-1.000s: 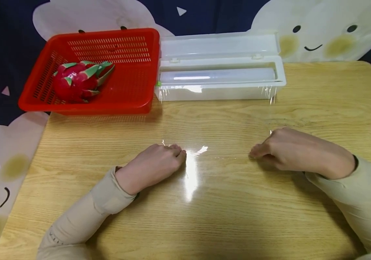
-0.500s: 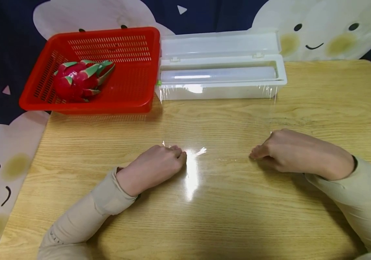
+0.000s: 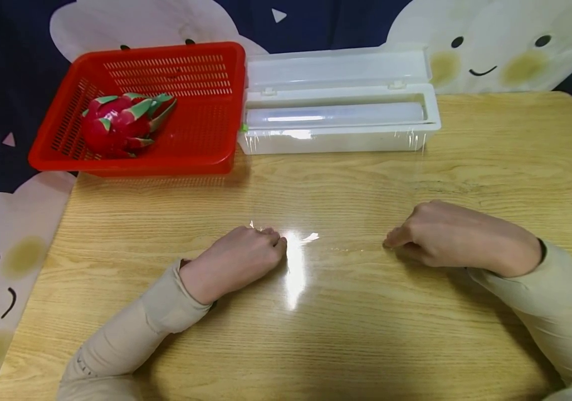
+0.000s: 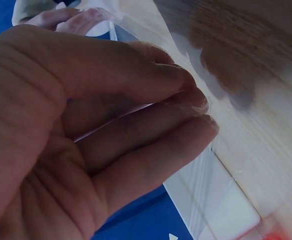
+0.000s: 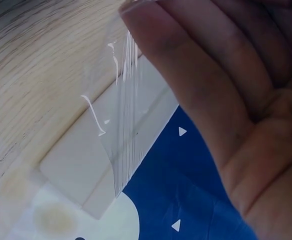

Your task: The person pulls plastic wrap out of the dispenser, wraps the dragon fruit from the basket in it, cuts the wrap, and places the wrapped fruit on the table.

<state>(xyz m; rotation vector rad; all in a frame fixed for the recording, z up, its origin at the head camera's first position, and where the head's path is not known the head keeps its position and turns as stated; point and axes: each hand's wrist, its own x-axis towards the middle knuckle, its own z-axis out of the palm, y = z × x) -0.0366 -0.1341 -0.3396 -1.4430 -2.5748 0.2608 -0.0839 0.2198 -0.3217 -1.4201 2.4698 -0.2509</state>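
Note:
A clear sheet of cling film stretches from the open white dispenser box toward the person, low over the table. Its near left corner is pinched between the thumb and fingers of my left hand. My right hand pinches the near right corner, knuckles up. In the left wrist view, the thumb meets the bent fingers at the film's edge. Creased film runs from the right fingertips to the box in the right wrist view. Inside the box lies the film roll.
Left of the box stands a red plastic basket holding a dragon fruit. The box's lid is raised at the back. A wooden table lies beneath, with a dark blue cloud-patterned cloth behind it.
Both hands have moved very slightly toward the person, still pinching the cling film. Glints on the film have shifted. The box, basket and dragon fruit stay where they were.

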